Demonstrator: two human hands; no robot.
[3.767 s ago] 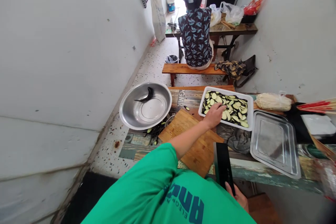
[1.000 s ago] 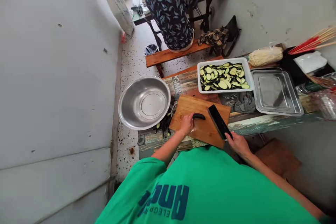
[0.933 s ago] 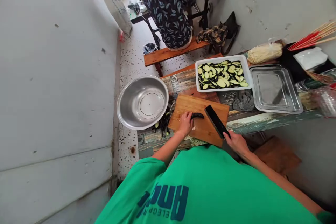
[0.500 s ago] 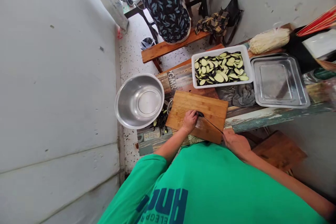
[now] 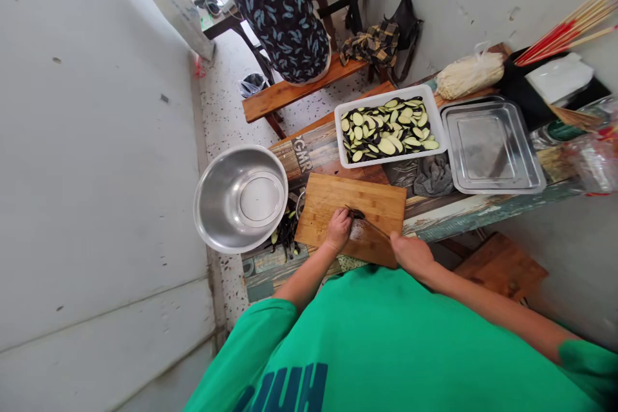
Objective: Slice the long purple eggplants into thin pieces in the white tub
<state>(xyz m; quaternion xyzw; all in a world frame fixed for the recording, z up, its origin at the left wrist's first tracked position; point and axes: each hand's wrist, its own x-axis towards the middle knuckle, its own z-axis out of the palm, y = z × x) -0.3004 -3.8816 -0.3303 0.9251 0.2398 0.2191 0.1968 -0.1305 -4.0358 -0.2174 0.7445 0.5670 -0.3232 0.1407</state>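
On the wooden cutting board point(image 5: 328, 196) lies a small dark piece of eggplant point(image 5: 357, 213). My left hand point(image 5: 339, 227) is closed on it, fingertips bent at its near end. My right hand point(image 5: 411, 253) grips the handle of a knife point(image 5: 377, 228) at the board's right edge. The knife's thin blade reaches left across the board to the eggplant, close to my left fingertips. Beyond the board, a white tray point(image 5: 339, 135) holds many oval eggplant slices point(image 5: 386, 129) with dark skin and pale flesh.
A large steel bowl point(image 5: 217, 206) stands left of the board, with dark eggplant trimmings point(image 5: 288, 232) between them. To the right are a grey cloth point(image 5: 433, 175), a clear-lidded container point(image 5: 490, 148), a bagged pale bundle point(image 5: 469, 75) and red-ended sticks point(image 5: 555, 35). A person point(image 5: 282, 13) sits on a bench point(image 5: 299, 91).
My right hand has moved left with the knife, bringing the blade to the eggplant by my left fingers. The whole view has shifted, so things appear farther left.
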